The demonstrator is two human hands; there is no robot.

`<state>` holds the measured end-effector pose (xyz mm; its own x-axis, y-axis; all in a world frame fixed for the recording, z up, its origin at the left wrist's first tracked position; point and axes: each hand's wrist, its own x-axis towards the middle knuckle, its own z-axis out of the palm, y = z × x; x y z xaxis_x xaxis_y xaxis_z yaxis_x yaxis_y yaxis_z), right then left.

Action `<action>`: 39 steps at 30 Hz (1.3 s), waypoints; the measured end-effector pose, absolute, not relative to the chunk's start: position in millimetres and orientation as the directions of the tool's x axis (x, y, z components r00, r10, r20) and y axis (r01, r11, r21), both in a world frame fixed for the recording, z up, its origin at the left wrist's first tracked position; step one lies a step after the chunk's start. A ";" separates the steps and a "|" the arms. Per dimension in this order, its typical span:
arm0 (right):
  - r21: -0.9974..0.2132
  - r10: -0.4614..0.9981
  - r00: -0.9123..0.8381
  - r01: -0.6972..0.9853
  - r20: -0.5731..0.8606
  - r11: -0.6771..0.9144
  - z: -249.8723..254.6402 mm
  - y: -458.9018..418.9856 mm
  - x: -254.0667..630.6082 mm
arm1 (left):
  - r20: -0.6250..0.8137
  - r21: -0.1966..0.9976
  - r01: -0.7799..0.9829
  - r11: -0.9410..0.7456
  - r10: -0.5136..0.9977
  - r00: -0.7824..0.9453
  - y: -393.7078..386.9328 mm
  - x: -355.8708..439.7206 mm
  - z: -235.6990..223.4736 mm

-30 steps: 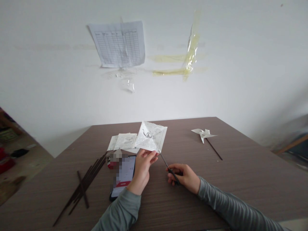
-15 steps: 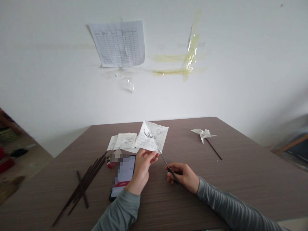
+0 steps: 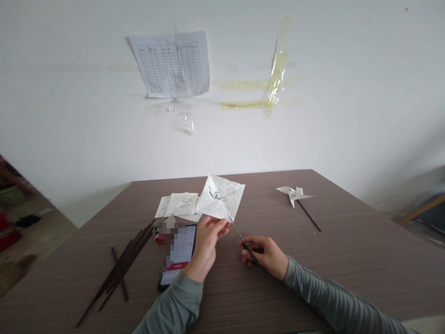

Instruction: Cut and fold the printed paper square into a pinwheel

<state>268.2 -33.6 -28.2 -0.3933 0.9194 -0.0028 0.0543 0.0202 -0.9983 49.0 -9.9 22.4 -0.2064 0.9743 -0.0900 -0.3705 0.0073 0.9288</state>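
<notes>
A square of printed paper [image 3: 222, 197], with creases and a dark drawing, is pinched by its lower edge in my left hand [image 3: 206, 246]. My right hand [image 3: 266, 255] grips the dark handles of a pair of scissors [image 3: 239, 234]. The blades point up and to the left, and their tips reach the paper's bottom corner beside my left fingertips. Just left of my left wrist lies a phone [image 3: 181, 253]. Behind it is a stack of cut paper pieces [image 3: 179, 204].
A paper pinwheel [image 3: 294, 194] on a dark stick lies on the right of the brown table [image 3: 347, 269]. Several dark sticks [image 3: 125, 260] lie in a bundle at the left. The white wall behind carries a taped printed sheet [image 3: 174, 65] and yellowed tape [image 3: 276, 74].
Very little differs. The paper square has tilted slightly to the right; both hands and the scissors stay almost in the same place.
</notes>
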 end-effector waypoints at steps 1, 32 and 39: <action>-0.999 0.922 -0.387 0.051 -0.003 0.018 -27.8 -34.0 268.0 | -0.089 0.929 -0.370 0.006 0.974 -0.208 -9.9 48.9 22.6; -0.995 0.944 -0.326 0.094 -0.052 -0.022 1.6 -43.5 261.2 | -0.093 0.943 -0.332 0.030 0.980 -0.174 -16.0 53.4 25.7; -0.997 0.947 -0.319 0.083 -0.035 -0.009 -0.2 -43.4 259.6 | -0.091 0.938 -0.345 0.030 0.983 -0.161 -16.1 53.4 24.4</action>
